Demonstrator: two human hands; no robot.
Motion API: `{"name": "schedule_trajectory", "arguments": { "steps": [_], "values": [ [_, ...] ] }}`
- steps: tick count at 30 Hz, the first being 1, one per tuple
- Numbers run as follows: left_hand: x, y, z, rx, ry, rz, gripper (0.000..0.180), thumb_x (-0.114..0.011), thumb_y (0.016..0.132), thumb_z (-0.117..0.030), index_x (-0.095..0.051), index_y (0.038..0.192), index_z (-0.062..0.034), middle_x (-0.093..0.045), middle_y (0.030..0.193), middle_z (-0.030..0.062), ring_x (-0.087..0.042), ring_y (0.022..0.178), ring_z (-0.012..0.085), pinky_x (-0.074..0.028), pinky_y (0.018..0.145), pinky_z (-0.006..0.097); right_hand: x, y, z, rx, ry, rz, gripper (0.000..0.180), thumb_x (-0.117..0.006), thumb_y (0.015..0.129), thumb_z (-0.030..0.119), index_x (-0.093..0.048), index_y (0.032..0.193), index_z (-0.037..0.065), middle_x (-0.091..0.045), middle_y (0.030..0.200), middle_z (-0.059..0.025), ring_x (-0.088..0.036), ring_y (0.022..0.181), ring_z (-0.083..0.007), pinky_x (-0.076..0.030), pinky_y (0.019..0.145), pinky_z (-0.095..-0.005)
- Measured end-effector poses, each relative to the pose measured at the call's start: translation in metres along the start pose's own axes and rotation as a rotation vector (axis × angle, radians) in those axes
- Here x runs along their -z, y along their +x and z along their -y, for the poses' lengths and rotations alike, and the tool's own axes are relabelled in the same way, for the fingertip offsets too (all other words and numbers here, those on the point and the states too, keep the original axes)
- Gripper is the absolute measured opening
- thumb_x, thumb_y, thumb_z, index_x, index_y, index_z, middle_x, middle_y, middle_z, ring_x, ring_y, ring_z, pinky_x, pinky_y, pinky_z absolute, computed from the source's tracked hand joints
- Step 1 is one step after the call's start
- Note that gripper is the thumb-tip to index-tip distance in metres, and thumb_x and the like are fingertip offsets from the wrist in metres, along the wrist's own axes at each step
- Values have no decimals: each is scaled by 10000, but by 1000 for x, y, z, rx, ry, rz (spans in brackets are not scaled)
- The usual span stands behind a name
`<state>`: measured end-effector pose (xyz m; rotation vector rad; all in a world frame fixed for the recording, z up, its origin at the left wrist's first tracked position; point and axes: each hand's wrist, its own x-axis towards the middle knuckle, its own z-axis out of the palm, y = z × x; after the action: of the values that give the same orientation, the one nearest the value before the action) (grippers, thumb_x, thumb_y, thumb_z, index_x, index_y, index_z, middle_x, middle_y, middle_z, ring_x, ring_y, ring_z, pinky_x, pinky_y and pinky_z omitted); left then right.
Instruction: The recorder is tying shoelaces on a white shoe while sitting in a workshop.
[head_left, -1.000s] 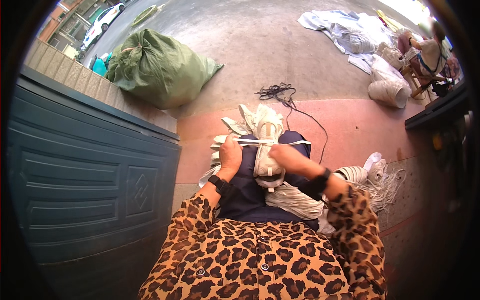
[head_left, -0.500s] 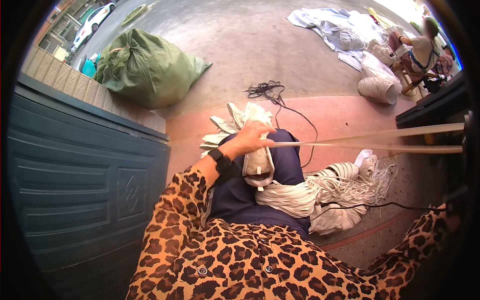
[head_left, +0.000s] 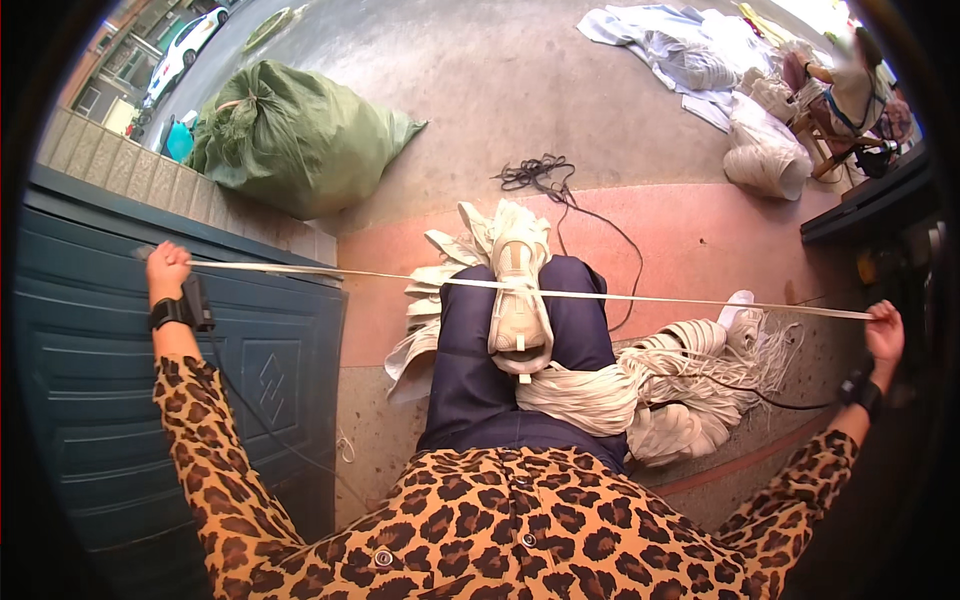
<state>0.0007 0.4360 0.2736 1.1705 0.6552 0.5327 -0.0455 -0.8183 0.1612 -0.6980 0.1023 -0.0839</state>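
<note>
A beige shoe upper (head_left: pixel 519 325) lies on my lap between my thighs, its heel opening toward me. A flat cream shoelace (head_left: pixel 680 299) crosses the shoe and runs taut out to both sides. Far out to the left, my left hand (head_left: pixel 168 268) is closed on one end of the lace, in front of the blue door. My right hand (head_left: pixel 884 332) grips the other end at the far right. Several more pale shoe uppers (head_left: pixel 437 276) fan out beyond my left knee. A thick bundle of cream laces (head_left: pixel 585 396) rests beside my right thigh.
A stuffed green sack (head_left: pixel 300 140) stands ahead left, beside the blue panelled door (head_left: pixel 160 370). A tangled black cord (head_left: pixel 540 174) lies on the floor ahead. At the far right, a seated person (head_left: pixel 852 95) is near a white sack (head_left: pixel 765 150) and pale cloth (head_left: pixel 680 60).
My left hand has moved from the shoe far out to the left, drawing one lace end with it. My right hand has come into clearer view, and the lace now spans both sides.
</note>
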Motion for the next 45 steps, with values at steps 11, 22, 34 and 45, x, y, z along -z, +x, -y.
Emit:
{"name": "schedule_trajectory", "arguments": {
  "steps": [11,22,34,45],
  "values": [
    [-177,-182,247,691,207,543,308,-498,895,-406,-548,855,-104,-326,523,-84,-334,439,32,-320,454,204,-270,-41,-475,-336,-1283,597,199,-530,857,179,-608,810,2,-608,719,-108,-566,650,-190,-450,638,-310],
    [-222,-277,335,524,669,897,188,-544,881,-187,-626,932,-26,-562,688,-28,-482,589,44,-407,546,183,-274,-27,-553,347,-1759,446,106,-514,737,95,-586,812,72,-558,1102,-105,-459,1083,-283,-330,839,-440],
    [-211,-287,355,-177,1159,794,223,-551,839,-223,-618,869,-13,-635,778,142,-618,721,261,-459,633,355,-284,-24,-555,434,-1900,407,142,-616,741,269,-615,791,136,-554,815,-12,-492,872,-212,-335,724,-378],
    [-231,-288,355,-691,1455,937,131,-566,786,-193,-624,735,-88,-615,715,77,-552,722,270,-389,664,419,-284,-22,-550,315,-1872,387,201,-612,765,294,-642,683,113,-562,771,-37,-499,852,-228,-347,710,-391]
  ]
}}
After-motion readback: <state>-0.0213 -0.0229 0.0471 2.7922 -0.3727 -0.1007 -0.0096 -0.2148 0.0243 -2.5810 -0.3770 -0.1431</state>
